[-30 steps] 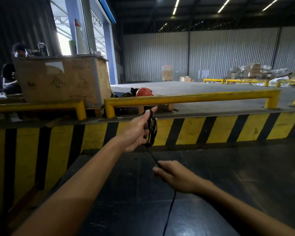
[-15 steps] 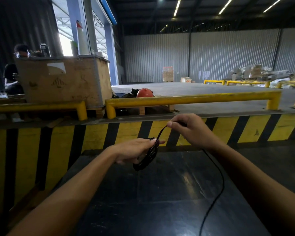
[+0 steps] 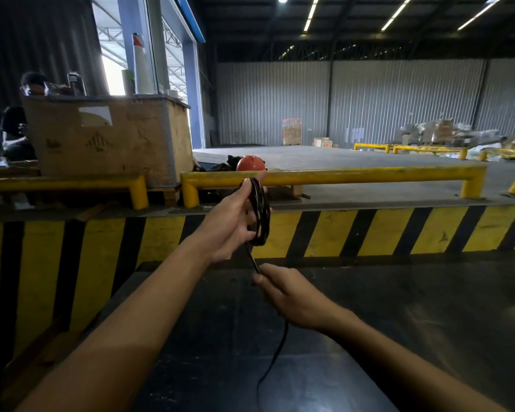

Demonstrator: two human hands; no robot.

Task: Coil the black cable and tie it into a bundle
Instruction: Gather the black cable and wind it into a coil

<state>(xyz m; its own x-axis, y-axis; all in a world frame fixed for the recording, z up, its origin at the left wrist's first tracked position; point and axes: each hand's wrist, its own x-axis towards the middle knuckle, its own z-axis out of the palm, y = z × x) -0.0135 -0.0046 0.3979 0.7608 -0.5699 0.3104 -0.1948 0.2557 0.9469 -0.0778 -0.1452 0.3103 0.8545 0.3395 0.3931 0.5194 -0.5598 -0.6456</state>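
The black cable [image 3: 260, 214] is wound in several loops around my left hand [image 3: 231, 221], which is raised upright in front of the striped wall. One strand drops from the bottom of the coil into my right hand [image 3: 289, 295], which pinches it just below and slightly right of the coil. The loose tail of the cable [image 3: 275, 356] hangs from my right hand down toward the dark table [image 3: 399, 337] and runs out of view at the bottom.
A yellow-and-black striped wall [image 3: 369, 230] stands right behind the table. Above it run yellow rails [image 3: 339, 175], with a red round object [image 3: 250, 163] and a large cardboard crate [image 3: 107, 138]. A person [image 3: 18, 126] sits at the far left.
My right hand came down from above the coil to below it, laying another loop. My left hand rose and turned the coil upright.
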